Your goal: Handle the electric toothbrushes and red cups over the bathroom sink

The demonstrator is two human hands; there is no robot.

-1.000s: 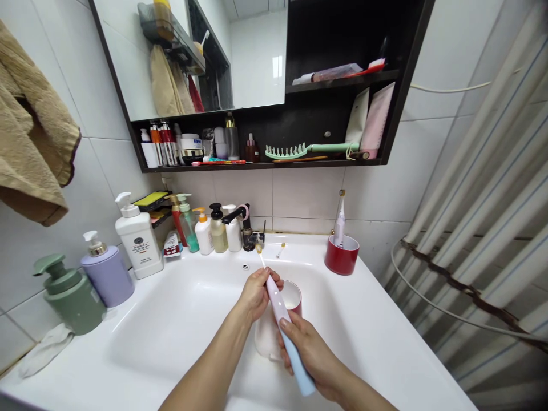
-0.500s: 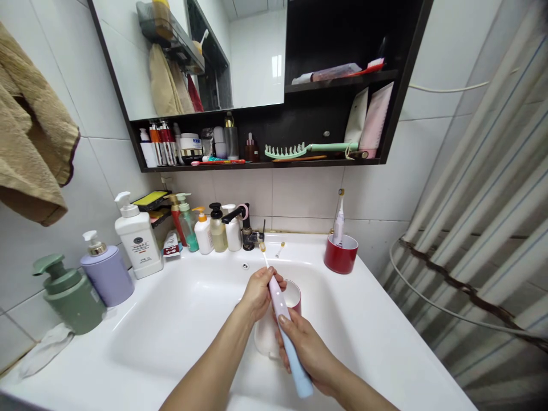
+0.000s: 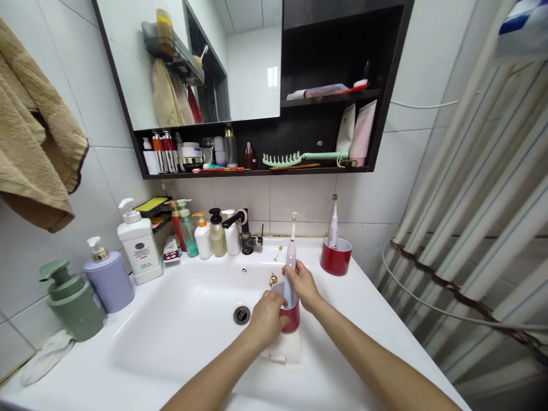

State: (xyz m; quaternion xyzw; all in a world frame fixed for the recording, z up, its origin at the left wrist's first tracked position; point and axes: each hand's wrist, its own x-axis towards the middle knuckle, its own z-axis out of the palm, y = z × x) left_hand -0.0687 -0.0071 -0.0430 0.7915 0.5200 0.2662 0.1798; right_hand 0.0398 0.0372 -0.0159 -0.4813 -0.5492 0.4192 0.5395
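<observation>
Just below and right of the frame's centre, a person's right hand (image 3: pixel 303 285) pinches the upper part of an electric toothbrush (image 3: pixel 291 251), fingers closed around its pink and pale blue handle. The toothbrush stands nearly upright, brush head at the top, with its lower end inside a red cup (image 3: pixel 293 323) that has a pale interior; whether it touches the bottom is hidden. The left hand (image 3: pixel 266 317) comes from the lower left and curls closed over the cup's left side, thumb against the front. A small gold-coloured ornament (image 3: pixel 273 279) shows behind the cup's rim, and a whitish object (image 3: pixel 285 349), partly hidden, lies below it in the white sink (image 3: pixel 180 337). Left of the hands is a dark round drain (image 3: pixel 242 315). On the sink's back ledge, a loose brush head (image 3: pixel 278 253) lies between a black faucet (image 3: pixel 245 231) and a second red cup (image 3: pixel 336 262), right of centre, holding a lavender toothbrush (image 3: pixel 334 228) upright. Along the left side stand pump bottles, among them a green dispenser (image 3: pixel 77 308), a purple dispenser (image 3: pixel 110 281) and a white bottle (image 3: pixel 140 251). At upper left hangs a tan towel (image 3: pixel 38 131); at upper centre, a mirror (image 3: pixel 252 74) sits above a dark shelf holding a mint-green hairbrush (image 3: pixel 282 160).
</observation>
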